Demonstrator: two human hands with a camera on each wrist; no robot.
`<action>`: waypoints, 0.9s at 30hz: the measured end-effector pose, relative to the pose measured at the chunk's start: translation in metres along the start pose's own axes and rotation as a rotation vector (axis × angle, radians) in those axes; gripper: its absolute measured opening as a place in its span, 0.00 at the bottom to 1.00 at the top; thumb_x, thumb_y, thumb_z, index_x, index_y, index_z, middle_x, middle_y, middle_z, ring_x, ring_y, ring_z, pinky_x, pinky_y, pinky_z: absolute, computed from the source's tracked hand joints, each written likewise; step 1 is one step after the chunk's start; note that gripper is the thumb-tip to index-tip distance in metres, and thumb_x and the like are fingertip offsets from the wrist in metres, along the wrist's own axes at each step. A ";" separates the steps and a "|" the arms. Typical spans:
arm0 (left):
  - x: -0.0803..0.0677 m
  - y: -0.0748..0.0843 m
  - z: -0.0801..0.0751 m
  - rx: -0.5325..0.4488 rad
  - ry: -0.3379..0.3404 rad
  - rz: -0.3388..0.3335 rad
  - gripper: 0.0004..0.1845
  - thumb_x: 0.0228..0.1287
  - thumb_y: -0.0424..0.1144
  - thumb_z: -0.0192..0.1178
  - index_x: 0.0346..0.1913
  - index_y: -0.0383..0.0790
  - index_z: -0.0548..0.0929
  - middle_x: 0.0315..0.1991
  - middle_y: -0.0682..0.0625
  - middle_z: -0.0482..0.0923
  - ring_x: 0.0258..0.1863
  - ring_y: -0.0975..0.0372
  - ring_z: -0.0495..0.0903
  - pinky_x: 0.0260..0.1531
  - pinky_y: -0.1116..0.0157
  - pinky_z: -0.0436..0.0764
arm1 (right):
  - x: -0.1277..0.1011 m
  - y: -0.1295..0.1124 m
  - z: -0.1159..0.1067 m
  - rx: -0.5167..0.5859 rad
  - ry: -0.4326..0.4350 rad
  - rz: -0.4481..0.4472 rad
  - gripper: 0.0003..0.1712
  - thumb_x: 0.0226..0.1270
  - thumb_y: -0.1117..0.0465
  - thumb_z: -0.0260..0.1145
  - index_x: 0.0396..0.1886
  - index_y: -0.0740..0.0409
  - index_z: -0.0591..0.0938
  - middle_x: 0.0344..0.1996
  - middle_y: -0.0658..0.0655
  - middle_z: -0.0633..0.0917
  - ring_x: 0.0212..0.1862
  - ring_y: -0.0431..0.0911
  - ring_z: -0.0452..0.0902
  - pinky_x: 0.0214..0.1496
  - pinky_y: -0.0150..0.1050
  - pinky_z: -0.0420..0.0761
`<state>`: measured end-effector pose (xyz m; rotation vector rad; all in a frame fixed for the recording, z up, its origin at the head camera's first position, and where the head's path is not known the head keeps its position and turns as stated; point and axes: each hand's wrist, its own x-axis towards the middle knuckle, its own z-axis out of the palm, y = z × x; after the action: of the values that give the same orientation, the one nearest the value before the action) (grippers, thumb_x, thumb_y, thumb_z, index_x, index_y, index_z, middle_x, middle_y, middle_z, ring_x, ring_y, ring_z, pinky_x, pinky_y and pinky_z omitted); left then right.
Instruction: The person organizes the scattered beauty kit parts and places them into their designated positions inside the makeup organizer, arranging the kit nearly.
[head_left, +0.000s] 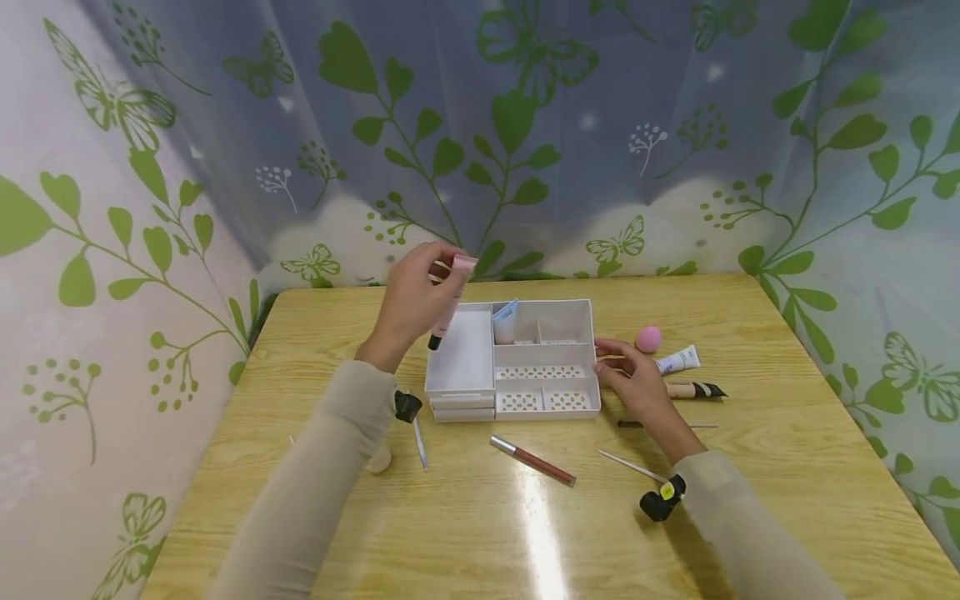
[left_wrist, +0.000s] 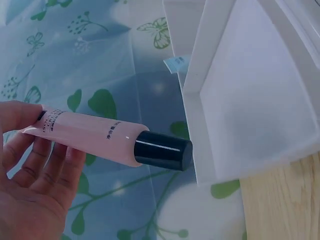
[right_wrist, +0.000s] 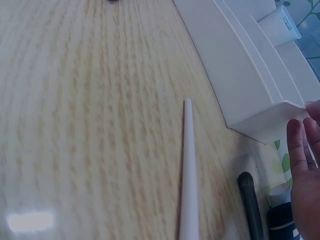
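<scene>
My left hand holds a pink tube with a black cap cap-down over the left compartment of a white organizer tray. In the left wrist view the pink tube lies pinched between thumb and fingers, its cap beside the tray's rim. My right hand rests with relaxed fingers against the tray's right side; in the right wrist view its fingers touch the tray's corner. A small white tube stands in a back compartment.
On the wooden table lie a pink sponge, a white tube, a beige tube with black cap, a lip gloss, a thin white stick, a dark pencil and a white stick. Leaf-patterned curtains surround the table.
</scene>
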<state>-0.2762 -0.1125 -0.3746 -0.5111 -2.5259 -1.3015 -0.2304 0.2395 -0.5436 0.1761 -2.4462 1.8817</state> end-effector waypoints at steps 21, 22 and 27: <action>0.008 0.019 0.052 -0.143 -0.045 0.014 0.12 0.81 0.41 0.65 0.59 0.40 0.86 0.56 0.46 0.86 0.50 0.54 0.88 0.47 0.56 0.89 | -0.002 0.002 -0.001 -0.007 0.001 -0.008 0.27 0.80 0.66 0.68 0.74 0.68 0.78 0.68 0.73 0.81 0.55 0.33 0.82 0.56 0.20 0.81; 0.008 0.019 0.054 -0.143 -0.044 0.015 0.12 0.81 0.41 0.66 0.59 0.40 0.86 0.56 0.46 0.87 0.50 0.54 0.88 0.47 0.56 0.89 | -0.002 0.002 -0.001 -0.008 0.001 -0.008 0.27 0.80 0.66 0.68 0.74 0.68 0.78 0.68 0.73 0.81 0.55 0.33 0.82 0.56 0.20 0.81; 0.009 0.017 0.062 -0.145 -0.041 0.026 0.11 0.80 0.38 0.67 0.58 0.39 0.86 0.55 0.45 0.87 0.49 0.53 0.89 0.47 0.56 0.90 | -0.002 0.001 0.000 0.004 0.010 -0.014 0.26 0.80 0.68 0.68 0.73 0.70 0.78 0.66 0.75 0.81 0.52 0.29 0.81 0.56 0.19 0.81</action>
<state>-0.2813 -0.0506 -0.3937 -0.6042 -2.4609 -1.4869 -0.2289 0.2394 -0.5444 0.1822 -2.4285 1.8770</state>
